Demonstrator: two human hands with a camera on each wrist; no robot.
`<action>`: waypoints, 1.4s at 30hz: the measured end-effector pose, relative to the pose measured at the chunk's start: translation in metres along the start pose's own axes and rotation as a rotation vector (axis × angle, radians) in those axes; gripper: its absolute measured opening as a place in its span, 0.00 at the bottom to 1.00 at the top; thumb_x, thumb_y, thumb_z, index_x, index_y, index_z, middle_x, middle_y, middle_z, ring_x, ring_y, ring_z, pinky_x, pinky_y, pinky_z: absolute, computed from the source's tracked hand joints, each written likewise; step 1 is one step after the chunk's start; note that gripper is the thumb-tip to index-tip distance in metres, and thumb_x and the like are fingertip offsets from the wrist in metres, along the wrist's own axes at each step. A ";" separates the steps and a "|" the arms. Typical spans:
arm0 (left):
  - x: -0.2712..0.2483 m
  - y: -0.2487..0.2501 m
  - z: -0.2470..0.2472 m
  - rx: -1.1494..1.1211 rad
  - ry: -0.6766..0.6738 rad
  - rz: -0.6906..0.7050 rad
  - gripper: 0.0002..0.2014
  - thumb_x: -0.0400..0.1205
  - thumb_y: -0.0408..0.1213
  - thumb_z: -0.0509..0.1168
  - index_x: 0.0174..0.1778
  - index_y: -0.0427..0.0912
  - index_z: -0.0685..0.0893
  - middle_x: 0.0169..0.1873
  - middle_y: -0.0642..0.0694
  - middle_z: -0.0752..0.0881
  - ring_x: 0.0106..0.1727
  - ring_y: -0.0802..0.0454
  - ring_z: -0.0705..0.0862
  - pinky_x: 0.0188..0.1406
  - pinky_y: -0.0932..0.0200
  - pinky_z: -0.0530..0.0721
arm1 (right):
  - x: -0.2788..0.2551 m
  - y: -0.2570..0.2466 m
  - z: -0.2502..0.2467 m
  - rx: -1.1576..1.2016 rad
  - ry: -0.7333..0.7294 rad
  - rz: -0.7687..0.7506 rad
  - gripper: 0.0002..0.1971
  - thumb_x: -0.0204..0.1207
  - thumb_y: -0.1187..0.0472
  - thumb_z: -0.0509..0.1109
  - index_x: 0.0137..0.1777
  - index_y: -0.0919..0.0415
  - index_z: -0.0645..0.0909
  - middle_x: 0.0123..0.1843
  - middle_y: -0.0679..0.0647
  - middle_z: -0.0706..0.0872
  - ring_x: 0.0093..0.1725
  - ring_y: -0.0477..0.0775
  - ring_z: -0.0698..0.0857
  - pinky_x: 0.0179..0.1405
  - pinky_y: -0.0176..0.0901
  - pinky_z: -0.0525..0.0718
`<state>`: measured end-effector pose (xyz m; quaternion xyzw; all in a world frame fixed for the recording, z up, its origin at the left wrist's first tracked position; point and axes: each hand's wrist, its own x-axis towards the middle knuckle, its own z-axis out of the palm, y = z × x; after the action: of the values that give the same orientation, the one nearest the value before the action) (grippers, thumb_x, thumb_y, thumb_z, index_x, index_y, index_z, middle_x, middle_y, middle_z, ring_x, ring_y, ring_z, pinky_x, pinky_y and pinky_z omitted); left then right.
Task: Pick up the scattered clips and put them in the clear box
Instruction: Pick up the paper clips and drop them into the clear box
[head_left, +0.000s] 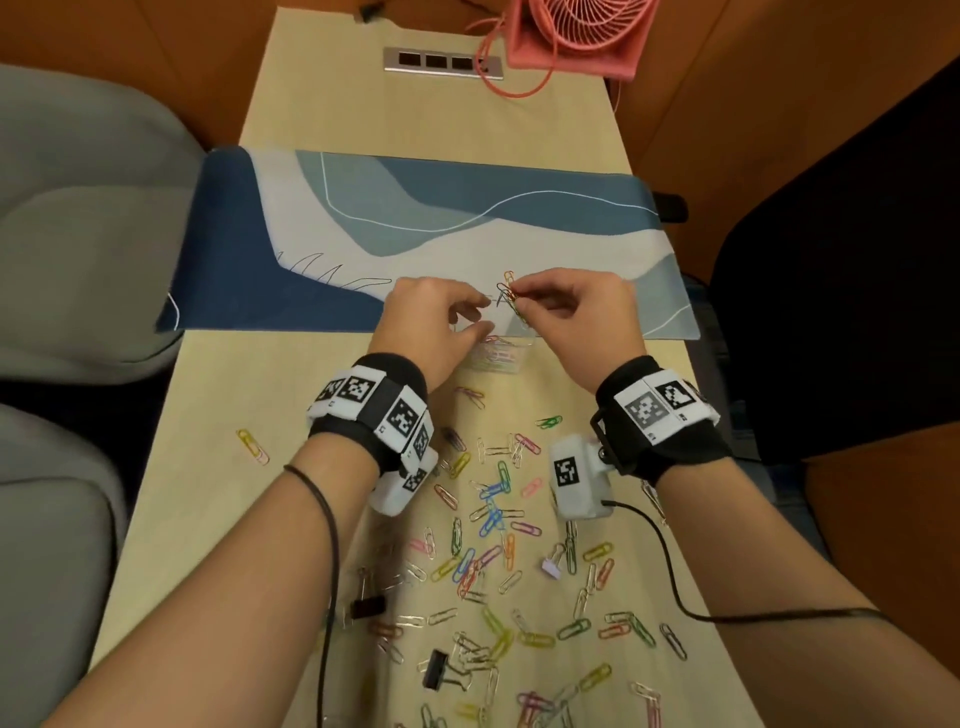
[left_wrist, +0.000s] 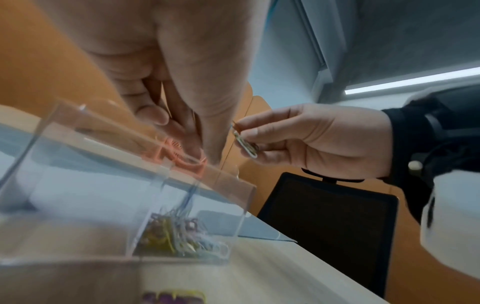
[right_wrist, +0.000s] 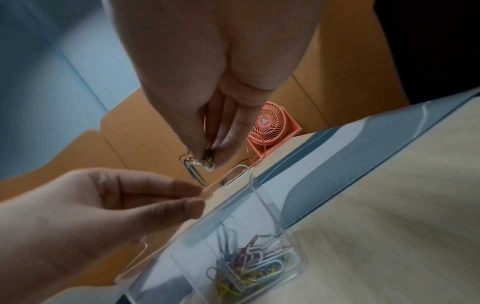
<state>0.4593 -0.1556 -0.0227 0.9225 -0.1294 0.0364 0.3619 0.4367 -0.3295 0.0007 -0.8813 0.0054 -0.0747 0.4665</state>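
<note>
Across a pale wood desk (head_left: 311, 519) between orange partitions, a blue desk mat (head_left: 415, 218) spans mid-frame and a pink fan (head_left: 576, 31) sits top right. Scattered clips (head_left: 493, 566) fill lower centre. At frame centre, both hands hover over the clear box (head_left: 498, 356), already w/ clips inside, at the mat's near edge. Right hand (head_left: 576, 317) pinches a bunch of clips (head_left: 509, 296) btwn thumb & fingertips. Left hand (head_left: 431, 322), fingers curled toward thumb, appears to grip the box's raised lid (right_wrist: 228, 179).
</note>
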 end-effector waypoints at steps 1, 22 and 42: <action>0.001 0.001 -0.003 0.000 -0.010 -0.003 0.11 0.76 0.46 0.75 0.53 0.52 0.91 0.39 0.58 0.90 0.39 0.62 0.81 0.50 0.68 0.75 | 0.000 -0.001 0.000 -0.032 -0.008 -0.030 0.07 0.73 0.63 0.76 0.50 0.54 0.91 0.43 0.44 0.91 0.41 0.40 0.89 0.49 0.29 0.86; -0.161 -0.001 -0.079 -0.366 -0.058 -0.146 0.08 0.75 0.44 0.77 0.48 0.51 0.91 0.40 0.52 0.89 0.38 0.54 0.81 0.34 0.68 0.77 | -0.099 -0.047 -0.005 -0.318 -0.241 -0.151 0.07 0.75 0.60 0.72 0.50 0.56 0.90 0.47 0.49 0.91 0.42 0.47 0.88 0.51 0.44 0.87; -0.460 -0.033 -0.084 0.055 -0.098 -0.496 0.22 0.83 0.42 0.65 0.73 0.39 0.76 0.61 0.44 0.70 0.61 0.49 0.69 0.68 0.54 0.72 | -0.434 -0.029 0.034 -0.377 -0.357 0.462 0.13 0.60 0.60 0.82 0.42 0.55 0.82 0.37 0.50 0.83 0.36 0.48 0.81 0.37 0.37 0.78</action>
<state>0.0269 0.0224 -0.0565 0.9362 0.0847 -0.0948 0.3278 0.0100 -0.2506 -0.0494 -0.9268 0.1369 0.1904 0.2935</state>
